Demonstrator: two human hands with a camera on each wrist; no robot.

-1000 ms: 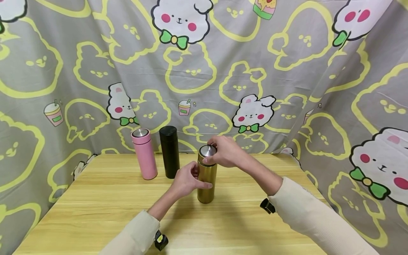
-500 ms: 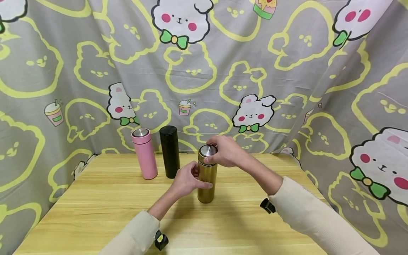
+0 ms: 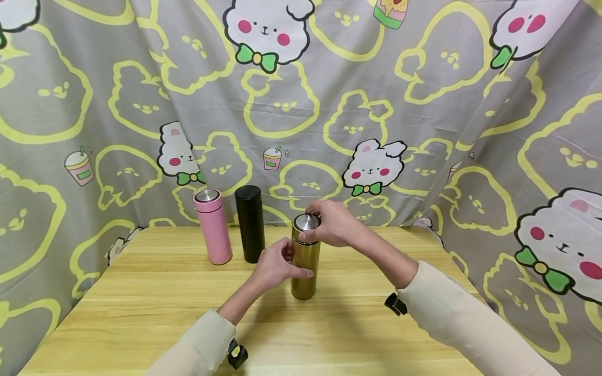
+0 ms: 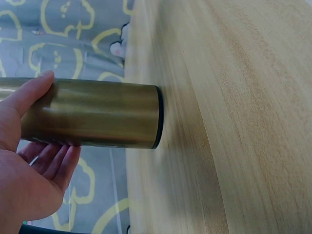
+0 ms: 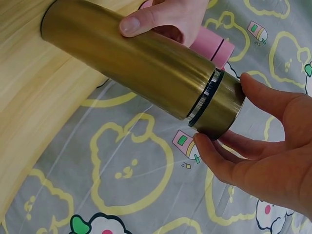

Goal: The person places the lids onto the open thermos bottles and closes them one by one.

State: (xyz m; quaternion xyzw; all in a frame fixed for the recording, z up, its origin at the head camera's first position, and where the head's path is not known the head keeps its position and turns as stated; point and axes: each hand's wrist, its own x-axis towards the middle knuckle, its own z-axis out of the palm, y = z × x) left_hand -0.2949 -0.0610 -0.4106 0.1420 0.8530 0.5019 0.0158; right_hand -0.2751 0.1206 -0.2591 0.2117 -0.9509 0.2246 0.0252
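A gold thermos bottle stands upright on the wooden table, near the middle. My left hand grips its body, thumb across the front and fingers round the far side; the left wrist view shows this hand on the upper part of the body. At the top, my right hand holds the gold lid between thumb and fingers. The lid has a shiny steel disc on top. A narrow silver band with a dark ring shows between lid and body in the right wrist view.
Behind and left of the gold bottle stand a pink thermos bottle and a black thermos bottle, both upright. A grey patterned curtain hangs along the back and sides of the wooden table.
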